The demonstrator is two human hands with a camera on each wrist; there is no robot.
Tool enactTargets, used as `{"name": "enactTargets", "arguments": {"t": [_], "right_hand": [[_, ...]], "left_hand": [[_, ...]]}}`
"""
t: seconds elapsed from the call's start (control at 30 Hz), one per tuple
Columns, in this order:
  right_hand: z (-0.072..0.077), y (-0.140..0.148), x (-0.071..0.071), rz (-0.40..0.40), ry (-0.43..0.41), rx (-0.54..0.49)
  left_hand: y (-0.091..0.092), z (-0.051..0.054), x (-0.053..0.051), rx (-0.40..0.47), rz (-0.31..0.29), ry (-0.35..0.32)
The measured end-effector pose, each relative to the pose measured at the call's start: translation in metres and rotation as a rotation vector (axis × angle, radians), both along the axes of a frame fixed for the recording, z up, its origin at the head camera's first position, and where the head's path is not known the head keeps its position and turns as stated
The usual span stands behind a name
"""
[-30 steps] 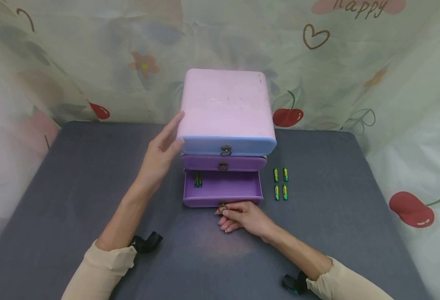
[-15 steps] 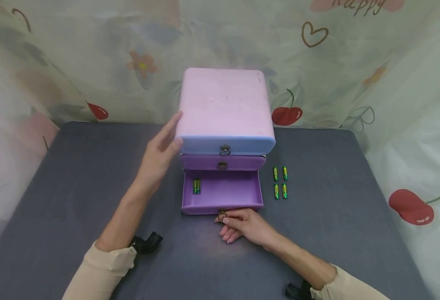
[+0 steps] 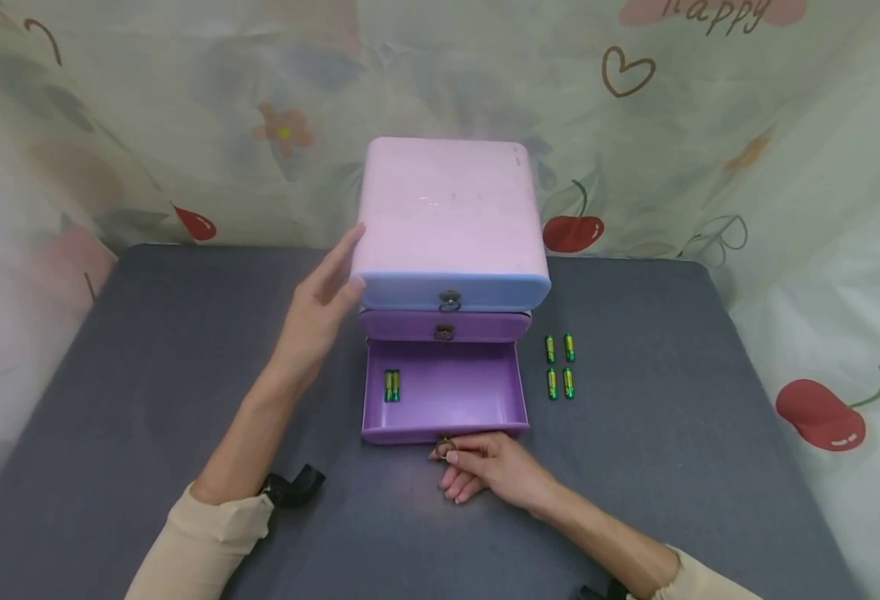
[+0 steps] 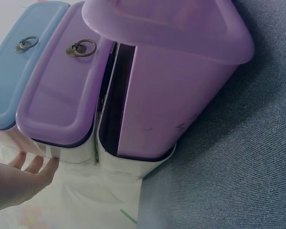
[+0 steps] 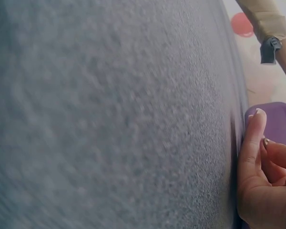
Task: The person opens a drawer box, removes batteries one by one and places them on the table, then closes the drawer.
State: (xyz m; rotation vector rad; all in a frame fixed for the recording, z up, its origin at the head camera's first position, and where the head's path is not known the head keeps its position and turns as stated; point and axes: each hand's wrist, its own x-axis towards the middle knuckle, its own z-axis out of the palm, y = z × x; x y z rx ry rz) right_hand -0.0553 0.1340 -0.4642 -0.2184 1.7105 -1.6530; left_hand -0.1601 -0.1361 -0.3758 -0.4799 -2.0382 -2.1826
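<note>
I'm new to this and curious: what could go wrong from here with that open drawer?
The bottom drawer sticks well out of the cabinet, so a strong pull might tip it or bring it out. The two batteries inside could roll if it jerks. The right hand holds it only by the small ring, which might slip from its grip.

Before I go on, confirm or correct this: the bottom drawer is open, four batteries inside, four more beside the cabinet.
Wrong count: the head view shows two batteries inside the open bottom drawer, not four; four more batteries lie beside the cabinet.
</note>
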Motion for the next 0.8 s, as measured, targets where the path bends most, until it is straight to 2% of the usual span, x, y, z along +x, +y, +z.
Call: {"name": "enactTargets", "arguments": {"t": [0.23, 0.8], "right_hand": [[0.0016, -0.0010, 0.0067, 0.011, 0.006, 0.001], [-0.0011, -0.0019, 0.0087, 0.025, 0.003, 0.009]], "left_hand": [[0.0014, 0.0008, 0.0012, 0.000, 0.003, 0.003], [0.0007, -0.0003, 0.0002, 0.013, 0.007, 0.000]]}}
